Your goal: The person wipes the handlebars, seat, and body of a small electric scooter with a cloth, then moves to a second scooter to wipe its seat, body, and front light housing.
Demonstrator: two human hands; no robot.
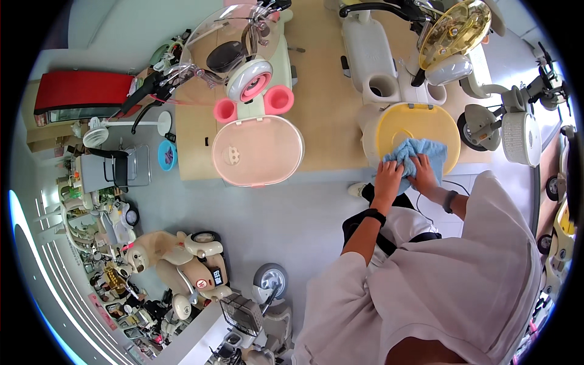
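A crumpled light-blue cloth (429, 149) lies over the near right part of a yellow oval lid (389, 131) on the cream storage box of an electric scooter. My left hand (389, 173) has its curled fingers closed on the cloth's left side, close to the lid's near edge. Just to its right, my right hand (424, 172) grips the same cloth, fingers bent into the folds. The cloth hides the part of the lid under it. Behind the lid are two round cup-like holders (380, 88) and the scooter's grey-white body (368, 52).
Another scooter with a pink oval box (258, 152) stands to the left on the same wooden platform (322, 121). A gold round headlamp part (456, 33) overhangs at the far right. A beige scooter (188, 261) and a blue basin (167, 155) are on the floor at left.
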